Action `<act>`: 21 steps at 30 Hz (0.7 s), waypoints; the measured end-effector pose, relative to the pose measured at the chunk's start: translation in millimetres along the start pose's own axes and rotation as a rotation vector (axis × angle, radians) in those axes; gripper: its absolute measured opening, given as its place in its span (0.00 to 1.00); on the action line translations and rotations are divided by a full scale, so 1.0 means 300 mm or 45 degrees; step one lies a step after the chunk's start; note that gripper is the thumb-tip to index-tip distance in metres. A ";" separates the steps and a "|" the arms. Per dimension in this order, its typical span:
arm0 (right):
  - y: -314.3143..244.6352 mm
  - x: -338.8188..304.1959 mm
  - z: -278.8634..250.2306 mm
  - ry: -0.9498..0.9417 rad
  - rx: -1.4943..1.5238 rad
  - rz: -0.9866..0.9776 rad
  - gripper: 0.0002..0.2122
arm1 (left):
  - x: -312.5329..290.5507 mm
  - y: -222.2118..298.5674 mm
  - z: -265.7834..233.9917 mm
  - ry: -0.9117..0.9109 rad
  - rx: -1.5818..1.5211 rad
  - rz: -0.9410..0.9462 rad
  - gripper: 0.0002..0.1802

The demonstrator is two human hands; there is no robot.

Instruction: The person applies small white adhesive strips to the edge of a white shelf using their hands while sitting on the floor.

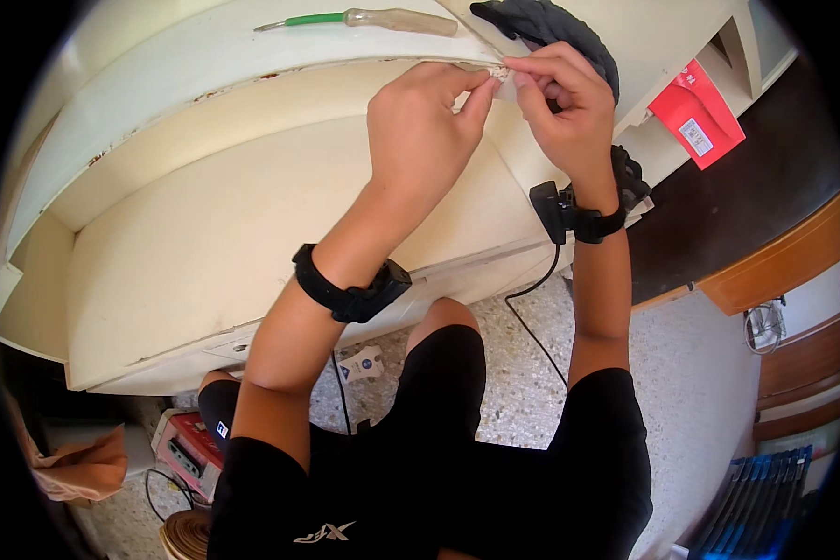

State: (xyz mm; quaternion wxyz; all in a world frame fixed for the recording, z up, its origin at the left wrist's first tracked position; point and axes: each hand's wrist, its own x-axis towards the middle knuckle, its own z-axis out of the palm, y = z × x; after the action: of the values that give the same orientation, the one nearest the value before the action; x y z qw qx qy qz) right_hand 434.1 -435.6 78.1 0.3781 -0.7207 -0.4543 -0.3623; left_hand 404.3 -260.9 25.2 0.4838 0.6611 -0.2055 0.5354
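Observation:
Both hands meet at the front edge of a white upper shelf. The fingertips of my left hand pinch a small, crumpled-looking whitish piece. From the other side, my right hand grips the same piece between thumb and forefinger, its other fingers curled. What exactly the piece is cannot be made out. A screwdriver with a green shaft and a translucent handle lies on the shelf, left of the fingers. Dark grey cloth is bunched just behind my right hand.
Below the hands is a cream lower shelf. A red packet hangs over a dark tabletop at right. Black cables trail from the wrist straps. A red-and-white box stands on the speckled floor at lower left.

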 end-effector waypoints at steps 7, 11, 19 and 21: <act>-0.001 -0.017 0.033 0.116 -0.016 -0.093 0.12 | -0.027 0.034 0.041 0.127 0.188 0.107 0.03; 0.002 -0.022 0.055 0.185 0.034 -0.142 0.12 | -0.038 0.027 0.051 0.154 0.319 0.192 0.04; 0.000 -0.048 0.049 0.197 -0.070 -0.226 0.16 | -0.050 0.032 0.071 0.155 0.365 0.175 0.06; -0.009 -0.049 0.063 0.227 -0.097 -0.202 0.16 | -0.043 0.033 0.072 0.158 0.312 0.157 0.06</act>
State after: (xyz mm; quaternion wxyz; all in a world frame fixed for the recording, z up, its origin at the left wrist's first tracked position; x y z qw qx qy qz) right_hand 430.1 -424.0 57.5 0.3594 -0.6613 -0.4604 -0.4707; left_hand 402.9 -287.0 18.6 0.3776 0.6671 -0.1486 0.6248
